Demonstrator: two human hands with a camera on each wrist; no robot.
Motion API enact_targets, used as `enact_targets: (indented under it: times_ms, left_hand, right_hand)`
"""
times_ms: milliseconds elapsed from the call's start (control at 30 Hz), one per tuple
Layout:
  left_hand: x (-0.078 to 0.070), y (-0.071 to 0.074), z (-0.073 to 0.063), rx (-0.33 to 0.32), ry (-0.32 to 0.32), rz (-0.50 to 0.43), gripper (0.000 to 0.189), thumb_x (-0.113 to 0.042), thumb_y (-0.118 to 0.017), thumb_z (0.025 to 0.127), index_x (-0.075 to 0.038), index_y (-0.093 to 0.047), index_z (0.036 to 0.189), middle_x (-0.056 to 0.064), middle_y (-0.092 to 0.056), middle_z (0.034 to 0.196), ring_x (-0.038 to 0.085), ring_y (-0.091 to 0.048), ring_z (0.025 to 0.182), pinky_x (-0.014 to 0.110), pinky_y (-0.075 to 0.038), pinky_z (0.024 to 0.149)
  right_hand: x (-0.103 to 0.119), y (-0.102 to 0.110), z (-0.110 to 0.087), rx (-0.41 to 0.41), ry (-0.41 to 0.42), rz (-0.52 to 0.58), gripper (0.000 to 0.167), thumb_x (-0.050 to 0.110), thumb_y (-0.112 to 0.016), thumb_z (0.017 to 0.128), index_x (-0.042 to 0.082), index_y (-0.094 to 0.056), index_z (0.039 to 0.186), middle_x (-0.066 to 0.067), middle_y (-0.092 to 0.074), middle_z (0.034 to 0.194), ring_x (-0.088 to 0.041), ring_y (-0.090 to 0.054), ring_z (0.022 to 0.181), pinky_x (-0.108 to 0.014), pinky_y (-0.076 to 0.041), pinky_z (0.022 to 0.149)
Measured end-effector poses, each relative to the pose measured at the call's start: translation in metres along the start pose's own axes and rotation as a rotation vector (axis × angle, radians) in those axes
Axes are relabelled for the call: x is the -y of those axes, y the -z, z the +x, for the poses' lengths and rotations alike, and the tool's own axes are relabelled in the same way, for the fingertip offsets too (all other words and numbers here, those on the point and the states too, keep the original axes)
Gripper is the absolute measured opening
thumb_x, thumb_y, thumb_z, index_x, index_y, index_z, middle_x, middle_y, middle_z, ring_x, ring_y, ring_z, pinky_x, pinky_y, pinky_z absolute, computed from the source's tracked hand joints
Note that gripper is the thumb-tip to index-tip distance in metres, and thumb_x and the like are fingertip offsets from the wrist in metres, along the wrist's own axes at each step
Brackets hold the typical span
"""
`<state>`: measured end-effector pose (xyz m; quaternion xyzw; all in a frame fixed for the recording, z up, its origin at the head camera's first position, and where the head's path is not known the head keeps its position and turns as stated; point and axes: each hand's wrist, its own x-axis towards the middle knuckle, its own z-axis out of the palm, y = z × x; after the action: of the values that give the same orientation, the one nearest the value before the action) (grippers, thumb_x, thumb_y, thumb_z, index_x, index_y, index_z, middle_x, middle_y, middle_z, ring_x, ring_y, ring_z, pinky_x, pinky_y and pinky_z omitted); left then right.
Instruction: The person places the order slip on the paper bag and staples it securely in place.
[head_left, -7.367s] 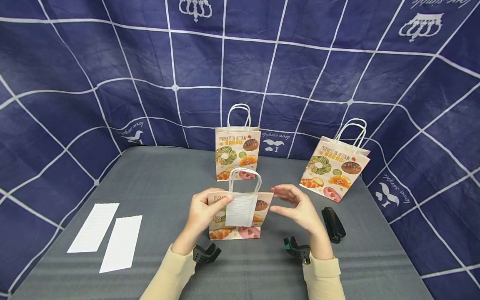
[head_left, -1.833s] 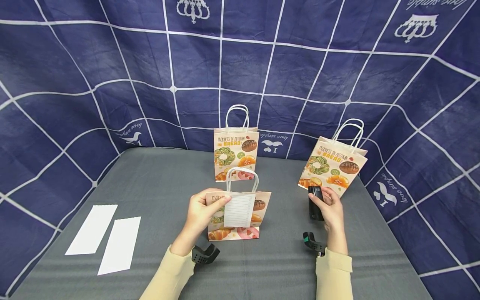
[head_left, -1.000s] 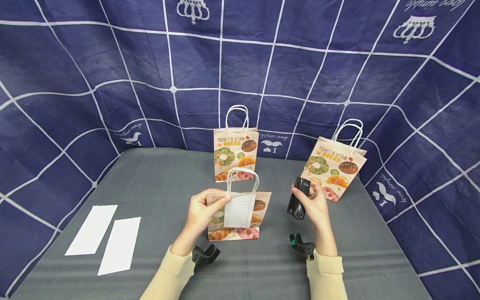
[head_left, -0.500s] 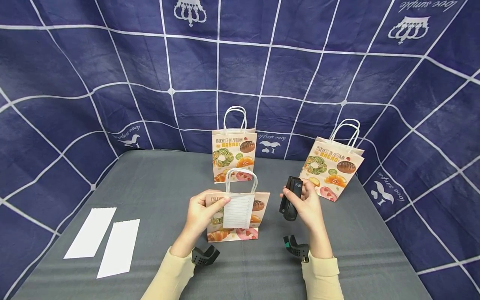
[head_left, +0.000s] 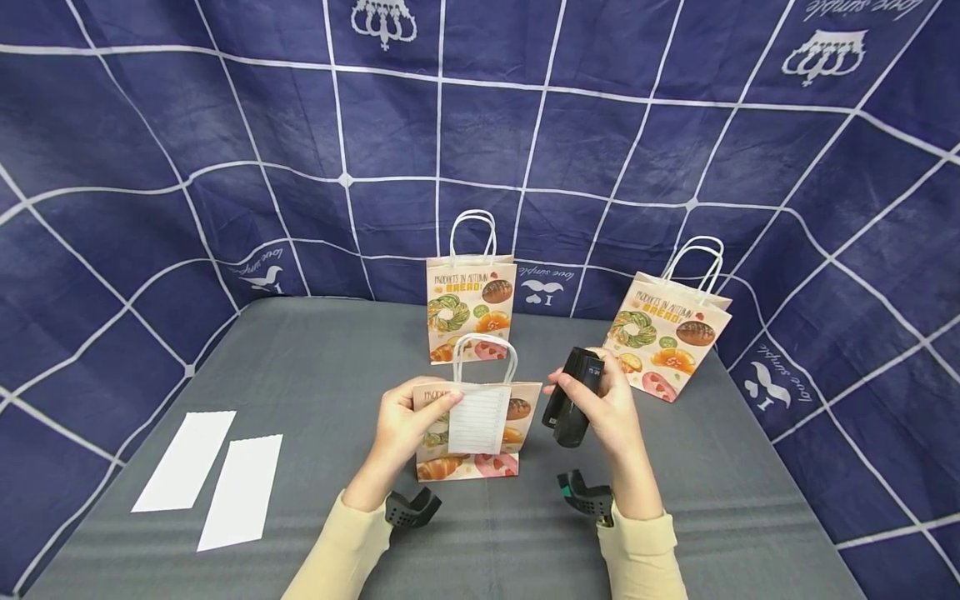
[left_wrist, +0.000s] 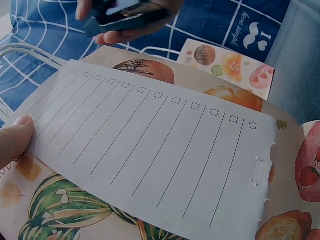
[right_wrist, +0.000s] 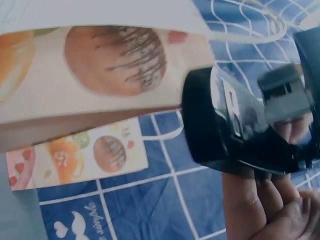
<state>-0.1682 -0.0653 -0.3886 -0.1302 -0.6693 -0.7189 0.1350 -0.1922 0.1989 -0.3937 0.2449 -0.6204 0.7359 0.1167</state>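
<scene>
Cream paper bag with printed breads and white cord handles (head_left: pixel 467 468) stands on the grey cloth-covered table (head_left: pixel 337 358), front and centre, before the person. Left hand (head_left: pixel 405 421) grips its upper left edge, thumb in front, and pins a white lined paper slip (head_left: pixel 477 423) flat against the bag's front. Slip sits at the rim, below the handle, covering part of the print; left wrist view shows a row of small square boxes along one side and a ragged torn end away from the thumb. Right hand (head_left: pixel 613 408) is closed around a black stapler (head_left: pixel 572 423), raised just right of the bag, slim gap between them in head view. Stapler's arms are spread apart, per right wrist view. Behind the bag, a second matching bread-print bag (head_left: pixel 471 304) stands upright near the blue white-grid cloth backdrop (head_left: pixel 390 125); a third matching bag (head_left: pixel 667 333) sits farther right, tilted in view, behind the right hand. Two white paper strips, the farther one (head_left: pixel 183 461) and the nearer one (head_left: pixel 240 492), lie side by side on the table's left, well apart from the bags. Cream sleeves (head_left: pixel 337 558) on both arms, black device at each wrist.
</scene>
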Motion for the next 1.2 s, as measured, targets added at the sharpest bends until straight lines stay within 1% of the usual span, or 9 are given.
enact_targets:
  times_ms: [100,167,300,433,633,767,900,1100,1200]
  left_hand:
    - [0.000,0.000,0.000,0.000,-0.009,0.001,0.012,0.003,-0.072,0.079,0.007,-0.070,0.090,0.015,-0.069,0.086,0.011,-0.064,0.075,0.028,-0.054,0.062]
    - [0.000,0.000,0.000,-0.003,-0.010,0.002,0.012,0.003,-0.073,0.079,0.007,-0.070,0.089,0.015,-0.069,0.086,0.011,-0.064,0.075,0.027,-0.054,0.062]
    - [0.000,0.000,0.001,-0.006,-0.001,-0.001,0.012,0.003,-0.073,0.078,0.007,-0.069,0.090,0.013,-0.069,0.085,0.011,-0.064,0.075,0.028,-0.054,0.062]
    - [0.000,0.000,0.001,-0.010,0.007,-0.004,0.013,0.003,-0.073,0.078,0.008,-0.069,0.090,0.010,-0.070,0.084,0.010,-0.064,0.074,0.027,-0.054,0.062]
    - [-0.001,0.001,0.001,-0.006,0.024,0.000,0.013,0.002,-0.073,0.079,0.008,-0.069,0.090,0.009,-0.069,0.084,0.010,-0.064,0.073,0.028,-0.054,0.063]
    - [-0.001,0.001,0.001,0.003,0.038,-0.001,0.014,0.001,-0.073,0.079,0.008,-0.069,0.091,0.011,-0.069,0.085,0.010,-0.064,0.074,0.030,-0.055,0.064]
    - [-0.002,0.001,0.001,-0.008,0.042,0.014,0.013,0.003,-0.073,0.079,0.008,-0.069,0.090,0.011,-0.069,0.083,0.009,-0.064,0.073,0.026,-0.054,0.064]
    - [-0.003,0.000,0.001,-0.014,0.037,0.031,0.013,0.004,-0.073,0.077,0.008,-0.069,0.089,0.012,-0.069,0.082,0.008,-0.063,0.074,0.023,-0.052,0.064]
    - [-0.003,0.000,0.001,-0.010,0.021,0.047,0.013,0.003,-0.074,0.078,0.007,-0.069,0.089,0.013,-0.069,0.084,0.008,-0.062,0.076,0.023,-0.052,0.066]
  right_hand:
    - [0.026,-0.020,0.003,0.025,-0.065,-0.107,0.033,0.008,-0.065,0.086,-0.007,-0.046,0.108,-0.013,-0.066,0.088,-0.025,-0.068,0.075,-0.038,-0.056,0.066]
    - [0.033,-0.027,0.004,0.060,-0.082,-0.139,0.030,0.001,-0.062,0.086,-0.010,-0.045,0.107,-0.010,-0.066,0.087,-0.024,-0.069,0.075,-0.038,-0.056,0.065]
    - [0.042,-0.036,0.007,0.104,-0.081,-0.141,0.027,-0.011,-0.058,0.084,-0.010,-0.045,0.107,-0.007,-0.067,0.088,-0.026,-0.069,0.076,-0.039,-0.056,0.065]
    - [0.044,-0.043,0.010,0.140,-0.058,-0.130,0.029,-0.011,-0.060,0.083,-0.007,-0.045,0.108,-0.008,-0.068,0.089,-0.024,-0.069,0.076,-0.040,-0.056,0.065]
    - [0.046,-0.055,0.016,0.179,-0.045,-0.104,0.032,-0.008,-0.064,0.082,-0.006,-0.045,0.108,-0.017,-0.066,0.092,-0.024,-0.068,0.081,-0.042,-0.055,0.070]
    - [0.048,-0.064,0.021,0.175,-0.026,-0.129,0.033,-0.005,-0.067,0.081,-0.004,-0.047,0.108,-0.017,-0.065,0.093,-0.025,-0.068,0.084,-0.042,-0.055,0.073]
    - [0.048,-0.070,0.025,0.158,-0.028,-0.120,0.037,-0.005,-0.070,0.079,-0.003,-0.047,0.108,-0.017,-0.065,0.094,-0.027,-0.068,0.087,-0.043,-0.054,0.074]
    - [0.045,-0.076,0.028,0.120,0.005,-0.083,0.040,-0.011,-0.068,0.077,-0.006,-0.044,0.108,-0.030,-0.062,0.098,-0.028,-0.068,0.088,-0.041,-0.053,0.078]
    - [0.042,-0.078,0.030,0.094,0.034,-0.093,0.040,-0.014,-0.067,0.076,-0.007,-0.044,0.108,-0.032,-0.062,0.098,-0.026,-0.068,0.088,-0.038,-0.053,0.078]
